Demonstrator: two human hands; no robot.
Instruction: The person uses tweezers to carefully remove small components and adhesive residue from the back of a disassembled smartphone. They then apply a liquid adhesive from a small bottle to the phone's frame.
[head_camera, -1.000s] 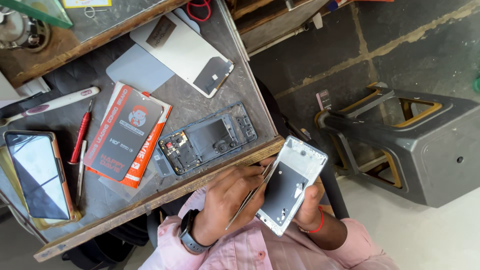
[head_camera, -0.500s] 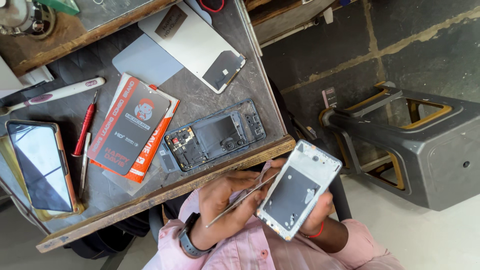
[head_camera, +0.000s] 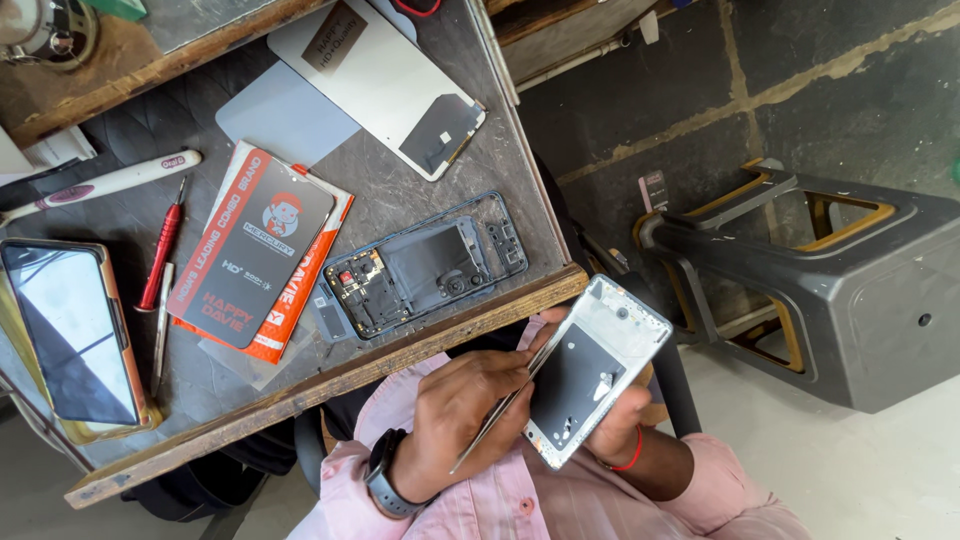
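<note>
tweezers (head_camera: 505, 405) pinched in left hand (head_camera: 470, 420); right hand (head_camera: 615, 430) cradles white phone frame (head_camera: 598, 370) by its edges, lower centre. frame looks light, thin, probably fragile; edges grip safest.

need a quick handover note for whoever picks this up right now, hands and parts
Left hand: holds metal tweezers, tips at the frame's edge.
Right hand: holds the white phone frame from below, off the table.
On the table: opened phone body, white back panel, red screwdriver.
Done: phone is apart.
Left: frame not yet set down.
</note>
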